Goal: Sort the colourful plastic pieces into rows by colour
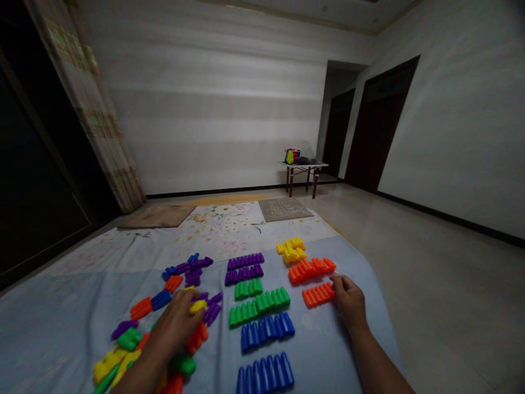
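In the head view, the right side gives the most room: beyond the right hand a strip of bare floral cloth runs to its rounded edge, with open floor past it. The far half of the cloth is free up to a brown board and a grey mat. Narrow lanes part the purple rows, green rows and blue rows in the middle from the mixed pile at left.

The right hand's grip is narrow, thumb and fingertips at the right end of the nearer orange row; whether they pinch its end piece I cannot tell. A farther orange row and a yellow cluster lie beyond.

The left hand is over the pile, its grip narrow around a yellow piece; how firmly it holds is unclear. That hand and forearm hide part of the pile, whose lowest pieces are cut off by the bottom border, as are both forearms. Dim light blurs individual pieces together.
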Motion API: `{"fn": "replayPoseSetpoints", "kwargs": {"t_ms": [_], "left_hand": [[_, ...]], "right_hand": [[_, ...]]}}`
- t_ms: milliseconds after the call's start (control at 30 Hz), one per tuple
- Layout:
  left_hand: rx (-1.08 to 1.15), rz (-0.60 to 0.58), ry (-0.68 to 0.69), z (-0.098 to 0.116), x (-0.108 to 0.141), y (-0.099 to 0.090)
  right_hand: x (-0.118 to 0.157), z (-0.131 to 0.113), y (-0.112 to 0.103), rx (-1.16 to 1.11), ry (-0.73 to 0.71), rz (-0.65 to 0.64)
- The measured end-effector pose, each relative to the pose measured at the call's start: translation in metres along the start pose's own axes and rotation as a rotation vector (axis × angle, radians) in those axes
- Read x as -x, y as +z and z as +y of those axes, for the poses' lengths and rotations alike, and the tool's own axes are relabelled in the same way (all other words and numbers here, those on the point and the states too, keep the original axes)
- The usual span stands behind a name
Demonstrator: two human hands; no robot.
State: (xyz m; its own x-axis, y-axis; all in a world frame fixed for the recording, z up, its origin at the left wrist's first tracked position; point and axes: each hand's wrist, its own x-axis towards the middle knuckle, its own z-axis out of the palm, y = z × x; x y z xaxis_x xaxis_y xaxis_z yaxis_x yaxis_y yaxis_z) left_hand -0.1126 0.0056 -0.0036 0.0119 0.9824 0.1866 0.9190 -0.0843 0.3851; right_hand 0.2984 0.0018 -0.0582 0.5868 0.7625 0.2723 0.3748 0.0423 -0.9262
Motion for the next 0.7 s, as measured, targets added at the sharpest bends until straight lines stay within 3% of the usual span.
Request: {"fn": "replayPoseSetpoints", "kwargs": {"t_ms": [133,267,533,700], "left_hand": [[0.136,0.090,0.156,0.012,-0.011,0.013],[0.233,0.099,0.220,0.042,-0.027,0.027],[0.276,-0.103,0.254,0.123,-0.070,0.050],[0.233,-0.198,0.258,0.150,-0.094,0.081]], "right_hand": [[0.001,-0.001,0.000,-0.011,-0.018,-0.002],[0.001,-0.001,0.001,-0.004,-0.009,-0.007],[-0.001,-0.005,0.002,-0.064,0.013,0.015],[0.000,-0.009,0.003,-0.074,0.001,0.026]]}}
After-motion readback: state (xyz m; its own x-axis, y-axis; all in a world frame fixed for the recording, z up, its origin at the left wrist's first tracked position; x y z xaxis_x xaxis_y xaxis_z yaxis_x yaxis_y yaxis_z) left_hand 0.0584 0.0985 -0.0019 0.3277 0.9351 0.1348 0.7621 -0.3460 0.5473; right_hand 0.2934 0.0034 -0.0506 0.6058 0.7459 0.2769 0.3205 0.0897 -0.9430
